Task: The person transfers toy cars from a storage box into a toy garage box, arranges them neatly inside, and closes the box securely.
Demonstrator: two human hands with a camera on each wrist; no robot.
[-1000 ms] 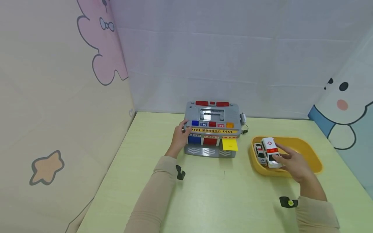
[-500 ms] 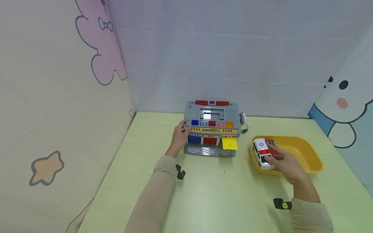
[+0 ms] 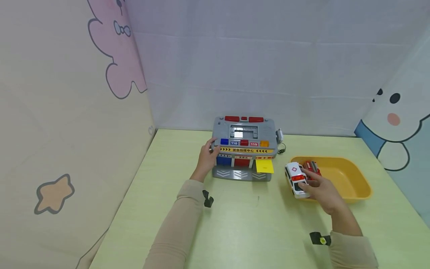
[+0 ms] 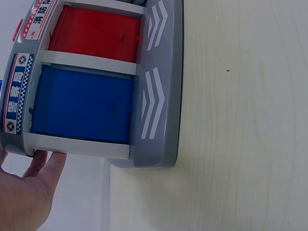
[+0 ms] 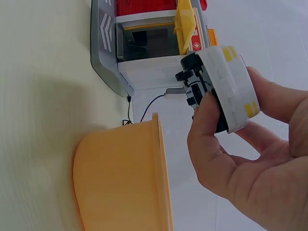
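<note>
A grey toy emergency station [image 3: 243, 149] with blue, red and yellow doors stands at the back of the table. Its yellow door [image 3: 264, 166] is raised, and an open bay [image 5: 150, 42] shows beneath it in the right wrist view. The blue door [image 4: 83, 103] and red door [image 4: 95, 36] are down. At the station's left end, my left hand [image 3: 206, 158] holds the roof corner, its fingertips against the side. My right hand [image 3: 323, 189] pinches a white toy ambulance [image 3: 296, 179] between thumb and fingers, above the near left rim of a yellow bin [image 3: 349, 179].
Inside the bin lies a red toy vehicle [image 3: 312, 169], partly hidden by my right hand. A white handset [image 3: 280, 135] with a dark cord [image 3: 282, 150] hangs at the station's right side. A white curtain [image 3: 255, 82] closes off the table's back edge.
The ambulance in my right hand has moved left, from over the bin to its left rim. A red toy vehicle in the bin has come into view. My left hand stays put.
</note>
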